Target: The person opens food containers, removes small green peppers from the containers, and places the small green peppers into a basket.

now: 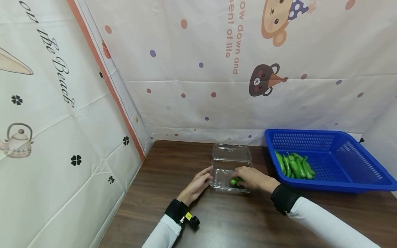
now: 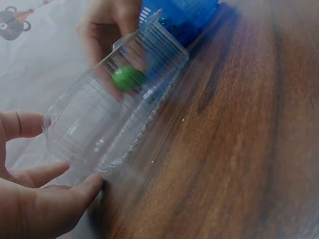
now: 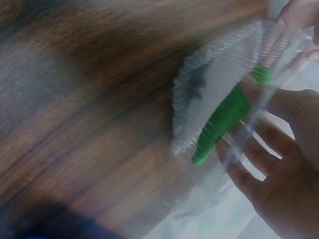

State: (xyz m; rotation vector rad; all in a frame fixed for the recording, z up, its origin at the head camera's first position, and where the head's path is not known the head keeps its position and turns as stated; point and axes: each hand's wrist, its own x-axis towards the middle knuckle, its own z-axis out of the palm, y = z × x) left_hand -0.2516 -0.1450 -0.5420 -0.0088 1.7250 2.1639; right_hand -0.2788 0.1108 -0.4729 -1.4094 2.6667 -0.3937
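A clear plastic clamshell box (image 1: 222, 176) lies on the table with its lid (image 1: 232, 153) folded back toward the wall. Inside the box's right part, my right hand (image 1: 249, 177) holds a green pepper (image 3: 227, 117) between thumb and fingers. The pepper's rounded end (image 2: 128, 78) shows through the clear wall in the left wrist view. At the box's left side, my left hand (image 1: 197, 184) touches the wall with its fingertips, fingers spread and fairly straight.
A blue plastic basket (image 1: 338, 187) stands at the right on the brown wooden table (image 1: 149, 203). Several green peppers (image 1: 294, 166) lie in its left end. Printed cloth hangs behind the table and along the left side.
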